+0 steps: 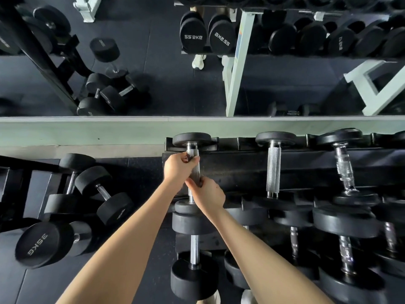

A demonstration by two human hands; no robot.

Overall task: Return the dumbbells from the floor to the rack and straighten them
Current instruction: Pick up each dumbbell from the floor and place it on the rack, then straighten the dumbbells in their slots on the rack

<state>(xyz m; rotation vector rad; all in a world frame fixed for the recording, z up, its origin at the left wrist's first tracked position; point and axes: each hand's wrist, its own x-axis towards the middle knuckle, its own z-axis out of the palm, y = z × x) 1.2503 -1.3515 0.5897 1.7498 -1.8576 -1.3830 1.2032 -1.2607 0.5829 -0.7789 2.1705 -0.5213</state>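
1. A person looks down at a long black metal dumbbell rack that runs from the middle to the right of the view.
2. A small black round-headed dumbbell with a knurled steel handle lies at the left end of the rack's top tier, its handle pointing from near to far.
3. The left hand wraps its fingers and thumb round the far part of that handle.
4. The right hand grips the near part of the same handle with its fingers curled round it, just beside the left hand.
5. Further right on the same tier rest a second black dumbbell and a third dumbbell with clear plastic wrap on its handle.
6. Larger black dumbbells sit on the lower tier, nearer the person.
7. On the dark rubber floor to the left lie several big black dumbbells, the nearest a dumbbell marked 35KG.
8. A wall mirror on the far side reflects more weights.
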